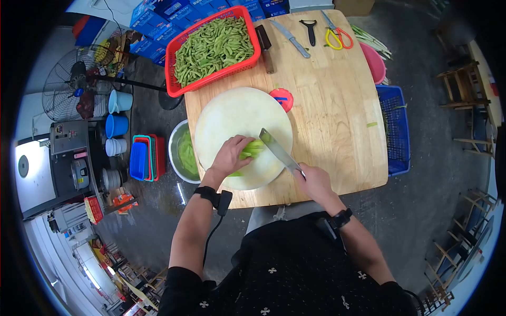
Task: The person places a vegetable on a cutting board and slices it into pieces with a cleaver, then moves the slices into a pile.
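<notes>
On the round white cutting board (226, 113) lies a bunch of green stalks (254, 149). My left hand (231, 155) is closed over the stalks, its fingers curled on top of them. The handle of a cleaver (280, 152) is in my right hand (313, 182). Its blade stands just right of the stalks' cut end, over the board, with green bits stuck near the tip. A few more green pieces lie below my left hand.
A red basket of green pods (213, 50) stands at the table's back left. Along the back lie a knife (291, 39), a black peeler (310, 32) and scissors (337, 37). A metal bowl (179, 163) is left of the board, a blue crate (395, 131) right of the table.
</notes>
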A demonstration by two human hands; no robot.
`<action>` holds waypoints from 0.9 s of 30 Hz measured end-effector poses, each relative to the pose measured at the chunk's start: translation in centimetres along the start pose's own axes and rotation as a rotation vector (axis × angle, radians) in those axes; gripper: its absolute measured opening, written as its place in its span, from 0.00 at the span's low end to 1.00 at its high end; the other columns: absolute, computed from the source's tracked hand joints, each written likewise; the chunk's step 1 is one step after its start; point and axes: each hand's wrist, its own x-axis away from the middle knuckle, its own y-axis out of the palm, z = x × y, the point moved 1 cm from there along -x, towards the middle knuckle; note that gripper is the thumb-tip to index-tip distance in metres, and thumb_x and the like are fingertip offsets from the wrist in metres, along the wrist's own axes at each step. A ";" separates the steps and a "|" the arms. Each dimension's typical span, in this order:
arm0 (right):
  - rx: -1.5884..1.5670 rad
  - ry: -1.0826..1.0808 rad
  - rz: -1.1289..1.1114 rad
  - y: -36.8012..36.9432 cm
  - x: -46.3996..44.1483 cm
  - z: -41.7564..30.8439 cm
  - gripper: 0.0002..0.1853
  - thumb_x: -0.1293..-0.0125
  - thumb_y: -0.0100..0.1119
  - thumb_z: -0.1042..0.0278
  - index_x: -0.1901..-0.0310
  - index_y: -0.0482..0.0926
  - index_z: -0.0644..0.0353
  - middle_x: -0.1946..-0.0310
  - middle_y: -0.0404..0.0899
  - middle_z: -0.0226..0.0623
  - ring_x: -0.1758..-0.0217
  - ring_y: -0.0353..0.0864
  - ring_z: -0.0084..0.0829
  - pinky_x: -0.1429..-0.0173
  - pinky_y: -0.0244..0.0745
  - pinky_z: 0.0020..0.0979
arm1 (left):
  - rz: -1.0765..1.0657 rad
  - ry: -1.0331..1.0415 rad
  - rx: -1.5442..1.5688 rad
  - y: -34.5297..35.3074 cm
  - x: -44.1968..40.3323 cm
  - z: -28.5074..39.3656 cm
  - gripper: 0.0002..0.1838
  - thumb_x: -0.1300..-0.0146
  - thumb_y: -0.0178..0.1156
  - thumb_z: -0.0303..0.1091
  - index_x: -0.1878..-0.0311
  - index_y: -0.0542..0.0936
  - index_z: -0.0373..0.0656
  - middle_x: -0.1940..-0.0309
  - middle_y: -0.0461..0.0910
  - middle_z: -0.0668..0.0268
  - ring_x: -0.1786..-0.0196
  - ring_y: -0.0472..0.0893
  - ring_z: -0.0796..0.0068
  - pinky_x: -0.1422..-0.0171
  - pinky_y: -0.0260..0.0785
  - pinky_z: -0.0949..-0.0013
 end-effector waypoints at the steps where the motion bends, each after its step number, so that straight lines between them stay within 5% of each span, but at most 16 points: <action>1: 0.013 0.018 0.040 0.3 -0.1 0.0 0.13 0.21 0.60 0.56 0.53 0.86 0.56 0.72 0.85 0.49 0.64 0.87 0.57 0.59 0.80 0.55 | 0.006 0.002 0.002 0.2 0.2 0.0 0.37 0.42 0.79 0.36 0.28 0.80 0.45 0.40 0.82 0.53 0.36 0.82 0.48 0.26 0.75 0.53; 4: -0.173 0.241 0.228 0.7 1.4 1.3 0.14 0.18 0.59 0.56 0.49 0.86 0.58 0.76 0.84 0.45 0.69 0.88 0.49 0.62 0.80 0.50 | 0.045 -0.004 0.020 0.5 0.7 -0.3 0.37 0.41 0.79 0.38 0.27 0.80 0.45 0.39 0.82 0.51 0.35 0.82 0.48 0.25 0.75 0.53; 8: -0.873 0.689 0.664 -0.8 5.6 11.7 0.15 0.17 0.63 0.57 0.45 0.86 0.62 0.73 0.83 0.29 0.72 0.81 0.26 0.65 0.77 0.36 | 0.133 -0.021 0.034 0.8 0.6 -0.5 0.39 0.39 0.80 0.39 0.24 0.77 0.44 0.36 0.82 0.50 0.34 0.81 0.47 0.25 0.75 0.52; 11: -0.577 0.310 1.100 -6.8 9.9 20.8 0.13 0.16 0.63 0.60 0.49 0.86 0.62 0.76 0.77 0.27 0.76 0.71 0.19 0.71 0.69 0.29 | 0.208 -0.124 0.094 1.1 0.5 -0.6 0.41 0.39 0.80 0.40 0.23 0.76 0.43 0.36 0.82 0.50 0.33 0.81 0.46 0.24 0.74 0.51; 13: -0.196 0.340 1.146 -11.6 11.8 17.4 0.12 0.17 0.63 0.62 0.54 0.85 0.63 0.77 0.75 0.25 0.77 0.70 0.17 0.71 0.67 0.27 | 0.233 -0.213 0.150 1.3 0.4 -0.6 0.42 0.40 0.81 0.40 0.23 0.76 0.43 0.36 0.82 0.50 0.33 0.81 0.46 0.24 0.74 0.50; 14: -0.192 0.328 1.143 -12.8 12.3 17.6 0.12 0.17 0.63 0.62 0.54 0.85 0.63 0.77 0.75 0.25 0.77 0.70 0.17 0.71 0.67 0.27 | 0.245 -0.169 0.096 1.6 0.3 -0.6 0.42 0.40 0.81 0.41 0.23 0.76 0.43 0.35 0.82 0.51 0.33 0.81 0.46 0.24 0.74 0.50; 16: -0.654 0.434 0.764 -14.4 12.7 18.1 0.12 0.17 0.64 0.62 0.57 0.83 0.61 0.78 0.74 0.24 0.77 0.72 0.16 0.72 0.68 0.27 | 0.265 -0.141 0.039 1.8 0.7 -0.1 0.43 0.40 0.82 0.41 0.23 0.76 0.43 0.35 0.82 0.51 0.32 0.81 0.46 0.25 0.75 0.50; 21: -1.105 0.434 0.609 -7.9 9.4 9.6 0.11 0.19 0.66 0.60 0.59 0.82 0.57 0.78 0.74 0.23 0.79 0.72 0.16 0.75 0.67 0.23 | 0.359 -0.187 0.039 2.1 2.8 -0.9 0.38 0.40 0.81 0.40 0.26 0.79 0.45 0.33 0.82 0.55 0.35 0.83 0.48 0.28 0.78 0.53; 27: -1.010 0.332 0.093 0.5 4.2 2.8 0.12 0.19 0.67 0.60 0.60 0.80 0.57 0.76 0.77 0.25 0.78 0.76 0.20 0.73 0.70 0.26 | 0.346 -0.188 0.091 1.5 3.4 -2.0 0.27 0.36 0.77 0.35 0.33 0.85 0.46 0.39 0.87 0.57 0.40 0.87 0.51 0.33 0.81 0.54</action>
